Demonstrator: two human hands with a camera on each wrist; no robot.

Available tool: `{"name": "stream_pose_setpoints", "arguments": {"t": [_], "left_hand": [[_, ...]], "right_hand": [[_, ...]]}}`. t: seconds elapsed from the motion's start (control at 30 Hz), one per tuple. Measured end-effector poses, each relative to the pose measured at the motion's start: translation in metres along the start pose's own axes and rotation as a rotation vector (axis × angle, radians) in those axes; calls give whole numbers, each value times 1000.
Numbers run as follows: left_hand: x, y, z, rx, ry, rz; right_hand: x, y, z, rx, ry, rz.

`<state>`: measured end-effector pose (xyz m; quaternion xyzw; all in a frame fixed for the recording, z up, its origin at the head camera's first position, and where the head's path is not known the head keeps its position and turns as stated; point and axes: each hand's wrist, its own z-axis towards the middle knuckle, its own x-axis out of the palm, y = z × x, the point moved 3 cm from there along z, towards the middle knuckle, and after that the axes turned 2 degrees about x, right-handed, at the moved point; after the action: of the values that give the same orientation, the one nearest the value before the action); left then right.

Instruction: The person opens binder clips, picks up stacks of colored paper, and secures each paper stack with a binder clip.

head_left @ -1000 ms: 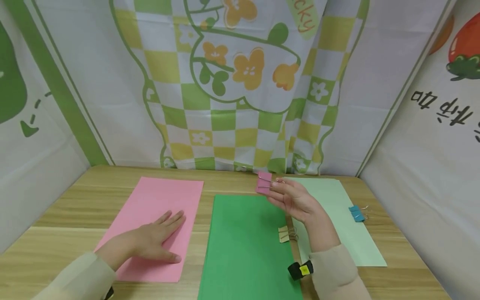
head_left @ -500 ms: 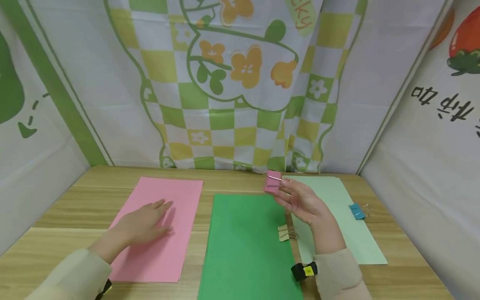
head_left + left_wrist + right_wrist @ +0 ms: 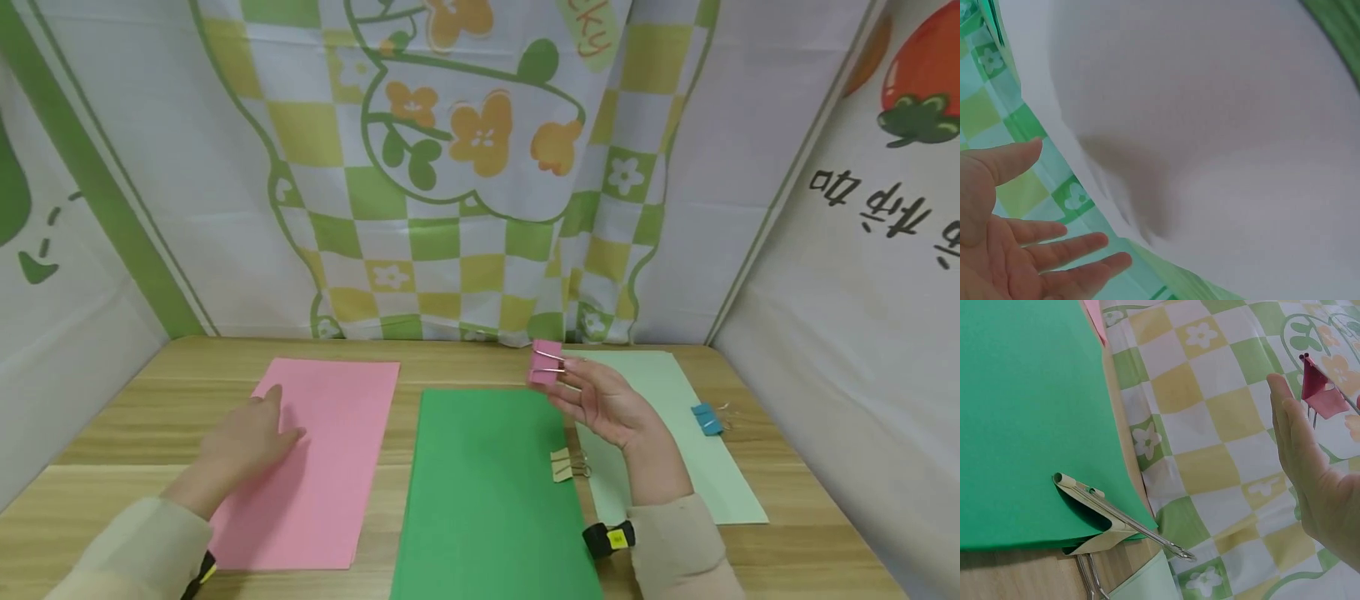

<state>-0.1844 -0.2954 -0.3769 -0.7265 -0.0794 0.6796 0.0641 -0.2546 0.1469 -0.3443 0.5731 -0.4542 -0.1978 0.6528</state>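
My right hand (image 3: 609, 408) pinches a pink binder clip (image 3: 546, 362) by its wire handles, raised beyond the far right corner of the green paper stack (image 3: 487, 500). In the right wrist view that clip (image 3: 1322, 395) shows at upper right beside the fingers. Over the left part of the pink paper (image 3: 333, 475) hovers my left hand (image 3: 243, 442), casting a shadow on it. The left wrist view shows this hand (image 3: 1035, 244) with fingers spread, holding nothing. A cream binder clip (image 3: 562, 465) grips the green stack's right edge.
Pale green paper (image 3: 678, 467) lies on the right, with a blue binder clip (image 3: 707, 420) on its right edge. The wooden table (image 3: 105, 433) ends at a checked curtain (image 3: 480, 275); white printed cloth (image 3: 840, 333) walls the right side.
My left hand has lifted off the pink paper and moved left toward its far left edge. The right hand has shifted slightly right, still holding the pink binder clip.
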Motion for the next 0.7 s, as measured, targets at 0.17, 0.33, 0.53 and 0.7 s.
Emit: {"name": "stream_pose_setpoints", "arguments": {"t": [0.17,0.33,0.53,0.7], "left_hand": [[-6,10,-2,-69,52,-1],[-4,17,-7,-78,84,17],[2,26,-9,-64,127,7],[3,31,-7,-75,138,-3]], "right_hand": [[0,-1,1,17,14,-72],[1,-3,0,33,65,-95],[0,-4,-2,35,79,-92],[-2,-7,-2,41,59,-115]]}}
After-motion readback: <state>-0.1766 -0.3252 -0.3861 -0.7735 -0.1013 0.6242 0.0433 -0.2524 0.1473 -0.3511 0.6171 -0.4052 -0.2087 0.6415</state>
